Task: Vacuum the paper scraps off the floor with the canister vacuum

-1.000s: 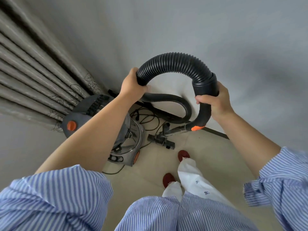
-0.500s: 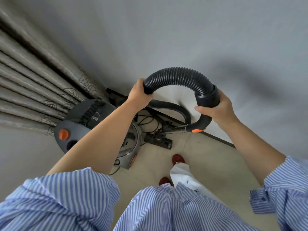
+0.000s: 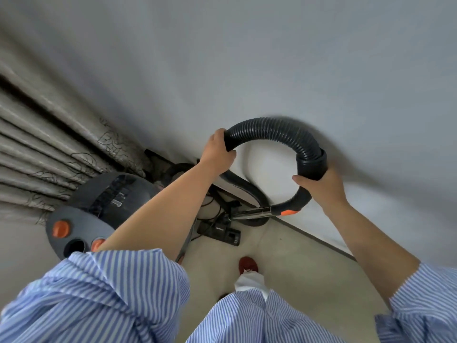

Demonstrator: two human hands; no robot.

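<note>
Left hand: I am gripping the ribbed black hose (image 3: 277,131) with my left hand (image 3: 217,154), fingers curling round it near the left end of its arch.
Right hand: my right hand (image 3: 319,186) is holding the curved handle (image 3: 304,194) just below the hose cuff, with the thumb lying across its inner side; the remaining fingers are wrapping behind it, out of sight.
Hose: it is arching up between both hands in front of the grey wall (image 3: 247,58), off the floor.
Wand: the metal tube (image 3: 252,214) is running from the handle down toward the floor head (image 3: 220,231), which is lying on the floor (image 3: 284,263) by the skirting.
Canister vacuum: the canister vacuum (image 3: 99,209) is standing to my left, near the curtain (image 3: 49,144), partly hidden by my forearm.
Paper scraps: I am seeing none in this view.
Progress: I am judging this as the very start, with the tool only being picked up and no scraps being reached.
Left to do: carrying the floor head to the scraps and sweeping it across them.
</note>
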